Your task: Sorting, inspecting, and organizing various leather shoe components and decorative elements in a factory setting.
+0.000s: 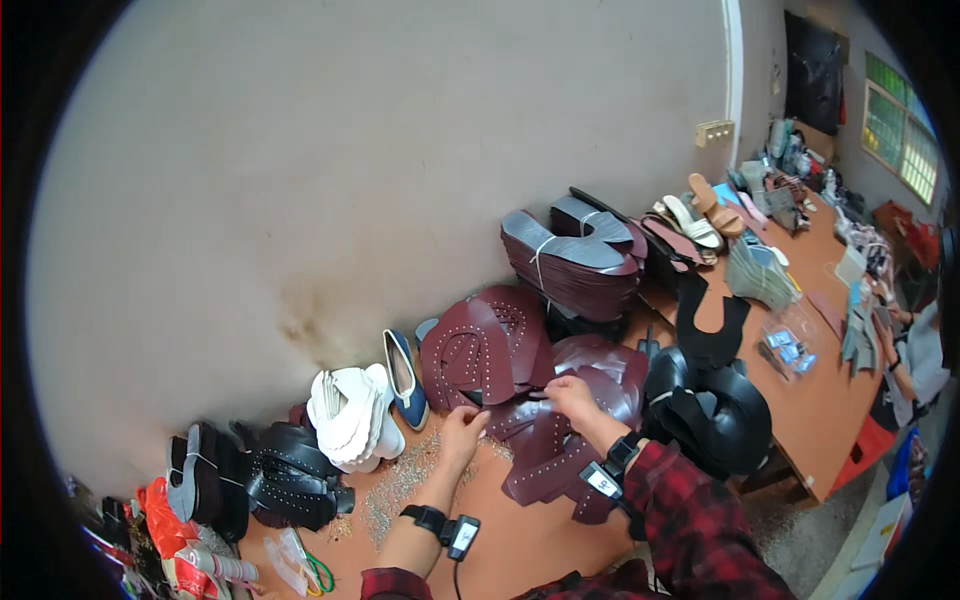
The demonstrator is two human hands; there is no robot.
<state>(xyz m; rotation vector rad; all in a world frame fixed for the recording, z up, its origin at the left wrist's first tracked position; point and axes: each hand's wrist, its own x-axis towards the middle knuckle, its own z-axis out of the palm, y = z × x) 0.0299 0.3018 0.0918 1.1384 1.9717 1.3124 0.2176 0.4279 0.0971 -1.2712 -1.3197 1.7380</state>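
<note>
Head view: whether the right hand (572,399) grips burgundy pieces (546,455) is unclear.

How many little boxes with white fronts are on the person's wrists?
2. The first box is at the wrist of the left hand; the second box is by the right hand's wrist. Checked sleeves could hide more.

"How's your left side?"
"My left forearm (406,552) runs bare under the left wristband (428,519); my left hand (461,436) is just beyond that band, fingers curled."
"And your right?"
"My right hand (575,399) is farther up and right of the band, fingers bent; my plaid right sleeve (695,510) lies well to its right."
</note>
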